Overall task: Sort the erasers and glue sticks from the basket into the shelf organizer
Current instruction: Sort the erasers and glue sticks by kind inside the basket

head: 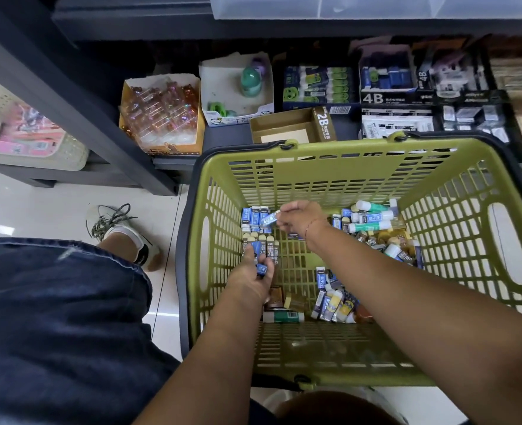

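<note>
The person is crouching over the green shopping basket (314,148), and both hands are working on its floor, so the picking-out step is under way and nothing is moving to the shelf organizer (226,138) yet.

The right hand (299,219), near the floor's centre, is pinching one blue-sleeved eraser (269,218) between thumb and fingertips, with the other fingers curled. It is holding the eraser just over the row of blue erasers (253,214) lined up at 10 o'clock. The left hand (249,279), at 8 o'clock, is curling round a small blue eraser (261,269), its fingertips reaching onto the standing 2B erasers (270,251). How many pieces that hand is holding cannot be told.

Glue sticks (373,216) are lying in a heap at 2 o'clock, and a mixed pile of erasers (333,299) is sitting at 5 o'clock.

On the shelf at 12 o'clock, the open 2B box (284,124) is looking nearly empty, and the 4B box (385,81) at 1 o'clock is already holding blue erasers.

Judging from this, the next move calls for lifting the gathered blue erasers clear of the basket's rim and matching the sleeve print to the right box.
</note>
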A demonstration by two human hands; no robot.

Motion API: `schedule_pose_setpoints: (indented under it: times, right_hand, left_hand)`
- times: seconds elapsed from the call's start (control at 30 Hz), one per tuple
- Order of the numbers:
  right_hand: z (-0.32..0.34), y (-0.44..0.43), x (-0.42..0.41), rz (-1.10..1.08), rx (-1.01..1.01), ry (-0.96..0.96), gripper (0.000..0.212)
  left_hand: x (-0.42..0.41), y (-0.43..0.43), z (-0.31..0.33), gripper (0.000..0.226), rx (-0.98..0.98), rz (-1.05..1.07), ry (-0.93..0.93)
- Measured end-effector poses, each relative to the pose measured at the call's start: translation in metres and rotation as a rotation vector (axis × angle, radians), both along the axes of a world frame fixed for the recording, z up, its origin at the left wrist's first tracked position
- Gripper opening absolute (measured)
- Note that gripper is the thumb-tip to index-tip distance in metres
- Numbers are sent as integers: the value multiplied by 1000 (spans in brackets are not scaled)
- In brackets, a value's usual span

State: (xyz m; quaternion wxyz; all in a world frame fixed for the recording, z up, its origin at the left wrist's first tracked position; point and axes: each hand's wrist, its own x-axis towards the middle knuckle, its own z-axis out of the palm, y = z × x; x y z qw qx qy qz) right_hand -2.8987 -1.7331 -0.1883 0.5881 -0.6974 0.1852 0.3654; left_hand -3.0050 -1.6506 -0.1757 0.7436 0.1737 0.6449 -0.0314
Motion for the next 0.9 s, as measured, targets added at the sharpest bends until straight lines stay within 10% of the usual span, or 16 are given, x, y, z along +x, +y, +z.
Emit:
schedule_pose_setpoints:
  times: [0.53, 0.73, 0.9]
  right_hand:
    - [-8, 39, -1, 42, 55, -44, 14]
    - [3, 11, -11, 397, -40, 2, 34]
    - [-7, 13, -9, 162, -39, 48, 38]
  left_hand:
    - [13, 1, 1, 32, 7, 48, -55]
    - [14, 0, 1, 17, 60, -55, -97]
    - [13, 1, 2, 14, 52, -59, -129]
